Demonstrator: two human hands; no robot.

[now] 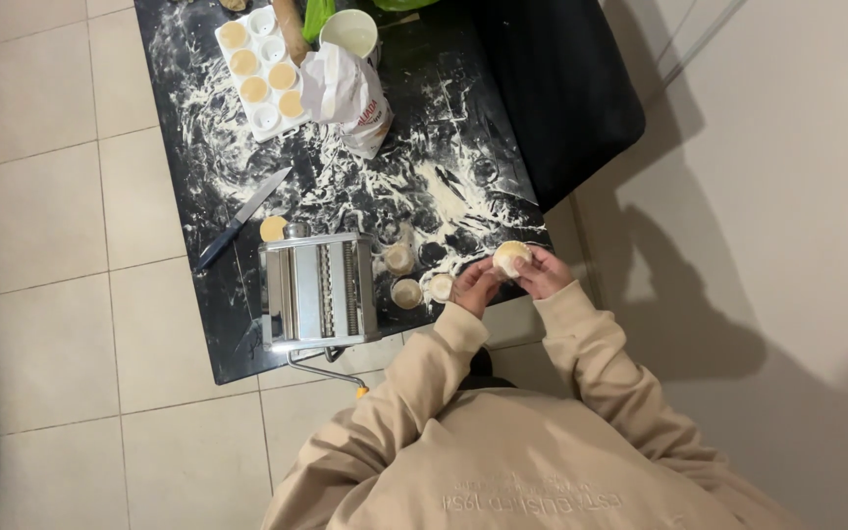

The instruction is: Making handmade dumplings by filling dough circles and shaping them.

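Head view, hands: the left hand (476, 286) and the right hand (545, 272) met over the near edge of the black table (561, 88), fingers of both curled around a small round dough piece (511, 257), held between them just above the tabletop.
Head view, step: it looked like shaping or pinching the piece by hand; the next move probably called for gentle, even finger pressure.
Head view, close by: three small dough cups (414, 280) sat just left of the hands, beside a metal pasta machine (318, 290).
Head view, farther off: a knife (242, 218), a flour bag (350, 98), a white mould tray (259, 69) and a white bowl (349, 31) lay across the floury surface.
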